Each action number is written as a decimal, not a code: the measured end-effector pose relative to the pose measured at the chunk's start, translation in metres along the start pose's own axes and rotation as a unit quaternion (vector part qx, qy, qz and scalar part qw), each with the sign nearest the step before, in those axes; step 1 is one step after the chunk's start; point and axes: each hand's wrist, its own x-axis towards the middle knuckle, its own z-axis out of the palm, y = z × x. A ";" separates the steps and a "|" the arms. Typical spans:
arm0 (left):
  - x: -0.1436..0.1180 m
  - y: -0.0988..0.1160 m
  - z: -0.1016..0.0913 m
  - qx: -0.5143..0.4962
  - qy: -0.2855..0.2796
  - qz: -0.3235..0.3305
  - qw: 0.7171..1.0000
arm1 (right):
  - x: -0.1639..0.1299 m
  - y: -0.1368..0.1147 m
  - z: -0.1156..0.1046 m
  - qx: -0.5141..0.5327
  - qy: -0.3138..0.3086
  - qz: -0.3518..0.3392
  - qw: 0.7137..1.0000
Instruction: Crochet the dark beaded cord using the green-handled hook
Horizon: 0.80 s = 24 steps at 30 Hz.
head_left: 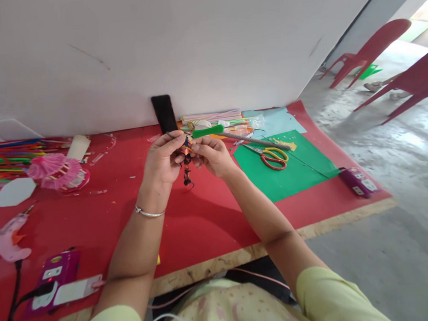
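Both hands meet above the red table (203,215), around a small dark craft piece (187,168) with orange and yellow bits. It looks like twisted or coiled strands, and its lower end hangs down with a curled tip. My left hand (166,157) pinches its upper part from the left. From the right, the fingers of my right hand (211,154) are closed on the same part. The fingertips hide much of the upper end. Just behind my right hand lies a green-handled tool (207,131).
Red-and-yellow scissors (275,158) rest on a green sheet (290,184). A phone (164,114) leans against the white board (190,48). At left are a pink pleated craft (59,171), a glue gun (11,241) and a purple power strip (56,272). Chairs (372,49) stand right.
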 end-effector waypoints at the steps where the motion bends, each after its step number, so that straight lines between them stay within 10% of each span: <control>1: 0.000 0.000 0.000 -0.002 -0.002 0.002 1.000 | 0.000 0.000 0.001 0.000 0.001 -0.002 1.000; 24: 0.000 -0.002 0.002 0.005 0.007 -0.008 1.000 | -0.002 0.000 0.000 -0.033 -0.008 -0.048 0.998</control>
